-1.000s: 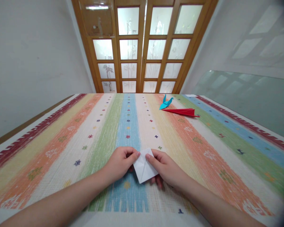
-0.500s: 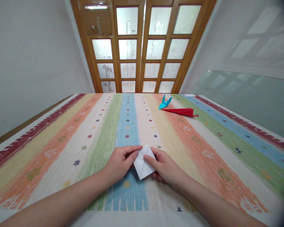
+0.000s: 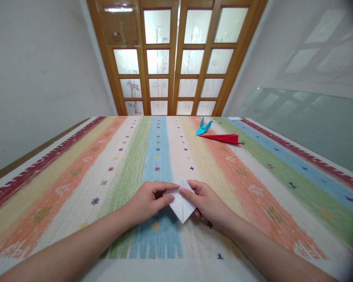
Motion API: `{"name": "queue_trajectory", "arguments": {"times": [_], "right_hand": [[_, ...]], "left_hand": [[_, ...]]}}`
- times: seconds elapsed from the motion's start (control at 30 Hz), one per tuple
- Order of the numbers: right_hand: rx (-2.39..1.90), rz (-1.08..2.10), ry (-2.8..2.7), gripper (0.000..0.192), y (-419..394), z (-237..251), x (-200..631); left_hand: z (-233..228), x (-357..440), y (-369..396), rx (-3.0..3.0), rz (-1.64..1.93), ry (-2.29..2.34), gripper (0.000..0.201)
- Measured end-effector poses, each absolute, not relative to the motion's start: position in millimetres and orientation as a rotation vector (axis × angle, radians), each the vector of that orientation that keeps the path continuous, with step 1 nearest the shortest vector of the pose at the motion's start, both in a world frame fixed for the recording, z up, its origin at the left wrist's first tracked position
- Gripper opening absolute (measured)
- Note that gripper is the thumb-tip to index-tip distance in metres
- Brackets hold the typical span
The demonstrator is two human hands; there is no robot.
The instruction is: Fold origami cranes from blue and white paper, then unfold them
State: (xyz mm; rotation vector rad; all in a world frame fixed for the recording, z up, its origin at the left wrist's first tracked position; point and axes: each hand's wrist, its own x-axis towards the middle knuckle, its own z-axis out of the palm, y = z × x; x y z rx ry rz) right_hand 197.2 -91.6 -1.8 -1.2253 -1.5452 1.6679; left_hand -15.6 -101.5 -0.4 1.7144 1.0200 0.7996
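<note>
Left hand (image 3: 149,200): holding the white paper (image 3: 181,204) by its left side; forefinger stretching along the far-left fold, thumb resting on top just nearer; other fingers curling out of sight.
Right hand (image 3: 207,201): grasping the right side; thumb lying on top near the middle, fingers tucking behind the right corner.
Paper's place: sitting directly between the two hands, towards the near edge of the striped surface (image 3: 135,156), about midway from left edge to right; whether it is touching down, I cannot tell.
Long axis: running near to far, one corner pointing at the near edge, the opposite one at the far edge; a crease (image 3: 182,213) is climbing from the near corner towards the right thumb.
Nearer hand: both are touching; the right thumb tip is sitting closest to the crease line.
Blue paper bird (image 3: 204,128): standing well beyond the hands, near the far edge, right of centre.
Red paper dart (image 3: 225,138): lying just beside the bird, thin tip pointing towards the left edge; contact is looking likely, not certain.
Glazed doors (image 3: 174,58): rising past the far edge.
</note>
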Motion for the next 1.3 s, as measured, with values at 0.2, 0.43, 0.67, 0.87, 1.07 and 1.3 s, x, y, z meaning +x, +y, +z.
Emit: {"name": "queue_trajectory", "arguments": {"times": [0.2,0.43,0.67,0.87,1.07,1.3], "right_hand": [[-1.261,1.619,-1.568,0.032,-94,-4,195],[-1.267,1.585,-1.543,0.031,-92,-7,194],[-1.230,1.626,-1.437,0.035,-92,-9,193],[-1.184,1.563,-1.387,0.039,-92,-9,192],[-1.179,1.535,-1.419,0.040,-92,-7,193],[-1.177,1.516,-1.437,0.036,-92,-8,194]], "left_hand": [[-5,-11,-101,1.598,0.752,1.036,0.039],[-8,-10,-102,1.628,0.777,1.028,0.049],[-12,-9,-106,1.528,0.775,0.950,0.075],[-8,-6,-107,1.418,0.861,1.014,0.099],[-9,-3,-108,1.348,0.752,0.952,0.108],[-11,-4,-108,1.453,0.735,1.022,0.100]]}}
